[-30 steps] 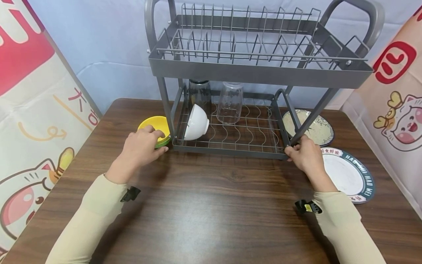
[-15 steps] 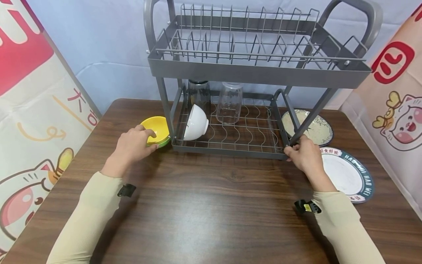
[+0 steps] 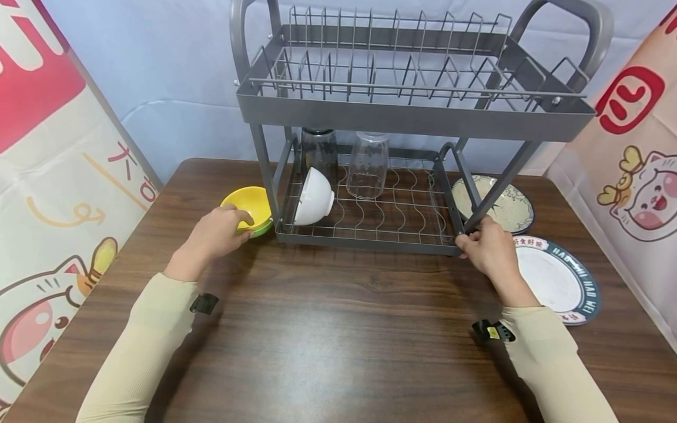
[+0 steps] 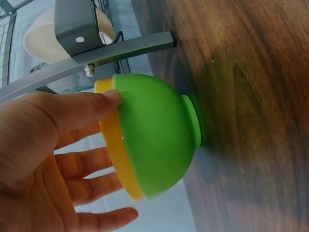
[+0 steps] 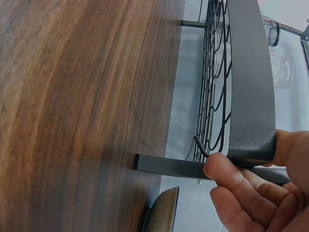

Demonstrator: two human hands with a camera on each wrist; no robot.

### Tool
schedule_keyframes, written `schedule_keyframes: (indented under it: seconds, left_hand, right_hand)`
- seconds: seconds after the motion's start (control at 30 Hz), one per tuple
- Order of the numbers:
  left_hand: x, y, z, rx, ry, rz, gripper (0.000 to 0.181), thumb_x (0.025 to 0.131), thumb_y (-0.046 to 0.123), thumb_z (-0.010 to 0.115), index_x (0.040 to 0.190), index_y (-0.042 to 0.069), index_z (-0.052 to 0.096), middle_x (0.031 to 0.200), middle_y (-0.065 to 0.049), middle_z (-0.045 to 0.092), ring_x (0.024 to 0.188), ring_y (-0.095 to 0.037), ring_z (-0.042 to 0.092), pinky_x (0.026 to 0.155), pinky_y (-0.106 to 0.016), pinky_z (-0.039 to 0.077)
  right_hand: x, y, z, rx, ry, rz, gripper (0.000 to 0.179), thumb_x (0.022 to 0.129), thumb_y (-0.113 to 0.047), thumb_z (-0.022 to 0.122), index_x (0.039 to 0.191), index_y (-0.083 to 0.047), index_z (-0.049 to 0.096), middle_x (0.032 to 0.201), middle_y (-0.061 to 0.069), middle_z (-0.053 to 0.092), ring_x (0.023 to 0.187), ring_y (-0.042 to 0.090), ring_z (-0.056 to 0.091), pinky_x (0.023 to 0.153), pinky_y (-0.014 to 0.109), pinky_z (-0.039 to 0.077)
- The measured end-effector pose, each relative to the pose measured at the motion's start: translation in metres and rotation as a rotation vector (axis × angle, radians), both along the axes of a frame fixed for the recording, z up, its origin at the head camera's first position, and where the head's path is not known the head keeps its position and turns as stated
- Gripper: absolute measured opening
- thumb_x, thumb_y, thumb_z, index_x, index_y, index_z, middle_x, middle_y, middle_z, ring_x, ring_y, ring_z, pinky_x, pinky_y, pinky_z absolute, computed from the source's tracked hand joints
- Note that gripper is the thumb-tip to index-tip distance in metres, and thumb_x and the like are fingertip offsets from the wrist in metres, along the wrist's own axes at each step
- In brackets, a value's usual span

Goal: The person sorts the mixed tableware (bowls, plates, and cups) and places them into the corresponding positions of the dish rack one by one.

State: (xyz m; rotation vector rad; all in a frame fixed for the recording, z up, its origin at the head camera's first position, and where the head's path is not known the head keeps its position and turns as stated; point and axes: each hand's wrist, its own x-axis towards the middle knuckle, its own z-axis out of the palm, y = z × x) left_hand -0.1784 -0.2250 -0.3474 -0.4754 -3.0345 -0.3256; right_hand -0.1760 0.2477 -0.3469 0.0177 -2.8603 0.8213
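Observation:
At the rack's left front leg, a yellow bowl (image 3: 254,202) sits nested in a green bowl (image 4: 154,135). My left hand (image 3: 214,232) pinches their near-left rim, thumb on the outer side and fingertips over the inner side. In the left wrist view the green bowl's foot faces the wooden table. My right hand (image 3: 491,247) grips the lower front right corner of a grey two-tier dish rack (image 3: 370,242), by the leg. Fingers (image 5: 227,174) curl under that corner in the right wrist view. A white bowl (image 3: 315,197) leans on its side in the lower tier.
Behind the white bowl stand a dark glass (image 3: 319,150) and a clear glass (image 3: 368,164), both upside down. A patterned plate (image 3: 513,205) and a white plate with a green rim (image 3: 550,279) lie right of the rack. The upper tier (image 3: 412,111) has wire slots.
My left hand has shifted a little left along the bowls' rim, and the thumb has drawn back from the rack leg. My right hand has kept its grip on the rack corner.

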Motion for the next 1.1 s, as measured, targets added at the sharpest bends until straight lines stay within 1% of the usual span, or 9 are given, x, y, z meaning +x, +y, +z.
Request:
schedule_keyframes:
  seconds: [0.1, 0.23, 0.37, 0.47, 0.67, 0.77, 0.9, 1.1]
  left_hand:
    - [-0.0014, 0.0009, -0.0018, 0.023, -0.008, -0.041, 0.022, 0.082, 0.008, 0.07, 0.102, 0.0, 0.067, 0.095, -0.017, 0.061, 0.085, -0.031, 0.057, 0.078, -0.046, 0.047]
    - [-0.0021, 0.0009, -0.0024, 0.041, -0.012, -0.069, 0.021, 0.081, 0.002, 0.069, 0.101, -0.002, 0.066, 0.094, -0.016, 0.065, 0.085, -0.03, 0.059, 0.078, -0.046, 0.047]
    - [-0.0025, 0.0001, -0.0018, 0.061, -0.033, -0.057, 0.018, 0.081, 0.0, 0.068, 0.099, -0.001, 0.066, 0.092, -0.015, 0.066, 0.079, -0.029, 0.059, 0.076, -0.045, 0.047]
    - [-0.0021, -0.0007, -0.0013, 0.059, -0.045, -0.044, 0.017, 0.08, 0.0, 0.069, 0.097, -0.001, 0.067, 0.09, -0.013, 0.066, 0.076, -0.028, 0.059, 0.075, -0.045, 0.047]
    - [-0.001, -0.0015, 0.0003, 0.031, -0.031, -0.027, 0.016, 0.079, 0.005, 0.073, 0.093, 0.002, 0.067, 0.086, -0.01, 0.067, 0.072, -0.026, 0.058, 0.07, -0.045, 0.047]
    - [-0.0006, -0.0023, 0.0004, 0.039, -0.031, -0.019, 0.016, 0.078, 0.007, 0.074, 0.092, 0.002, 0.068, 0.085, -0.009, 0.066, 0.071, -0.026, 0.057, 0.07, -0.044, 0.047]
    - [-0.0004, -0.0037, -0.0011, 0.072, -0.028, -0.033, 0.017, 0.079, 0.008, 0.073, 0.094, 0.001, 0.069, 0.086, -0.01, 0.067, 0.073, -0.026, 0.058, 0.072, -0.044, 0.048]
    - [-0.0011, -0.0045, -0.0029, 0.099, 0.0, -0.051, 0.016, 0.08, 0.008, 0.073, 0.093, 0.0, 0.068, 0.087, -0.012, 0.067, 0.075, -0.027, 0.059, 0.072, -0.044, 0.048]
  right_hand:
    - [0.0001, 0.0004, -0.0006, -0.001, -0.003, -0.004, 0.028, 0.082, -0.01, 0.06, 0.099, 0.01, 0.049, 0.063, 0.01, 0.065, 0.065, 0.035, 0.062, 0.054, 0.034, 0.035]
    - [-0.0001, 0.0007, -0.0003, 0.0, -0.001, -0.003, 0.028, 0.082, -0.009, 0.06, 0.099, 0.01, 0.05, 0.063, 0.01, 0.065, 0.065, 0.035, 0.062, 0.054, 0.035, 0.035]
    - [0.0, 0.0009, -0.0001, 0.0, 0.003, -0.002, 0.028, 0.081, -0.009, 0.06, 0.099, 0.01, 0.05, 0.063, 0.01, 0.065, 0.065, 0.035, 0.062, 0.055, 0.035, 0.035]
    - [0.0003, 0.0006, -0.0003, -0.003, 0.003, -0.001, 0.028, 0.082, -0.009, 0.06, 0.099, 0.01, 0.05, 0.064, 0.011, 0.065, 0.064, 0.034, 0.063, 0.055, 0.035, 0.036]
    - [-0.0005, 0.0003, -0.0017, -0.011, 0.008, 0.004, 0.027, 0.081, -0.009, 0.058, 0.098, 0.01, 0.049, 0.066, 0.013, 0.066, 0.061, 0.031, 0.063, 0.053, 0.033, 0.036]
    - [-0.0006, 0.0, -0.0018, -0.013, 0.008, 0.004, 0.028, 0.081, -0.01, 0.058, 0.098, 0.01, 0.049, 0.066, 0.013, 0.066, 0.06, 0.031, 0.063, 0.053, 0.033, 0.036]
    - [0.0001, -0.0003, -0.0013, -0.007, 0.007, 0.002, 0.028, 0.082, -0.011, 0.058, 0.098, 0.01, 0.049, 0.066, 0.013, 0.066, 0.061, 0.031, 0.063, 0.053, 0.034, 0.036]
    - [0.0003, 0.0004, -0.0014, -0.003, 0.004, -0.002, 0.028, 0.082, -0.01, 0.059, 0.099, 0.01, 0.049, 0.065, 0.011, 0.065, 0.063, 0.033, 0.062, 0.053, 0.034, 0.036]
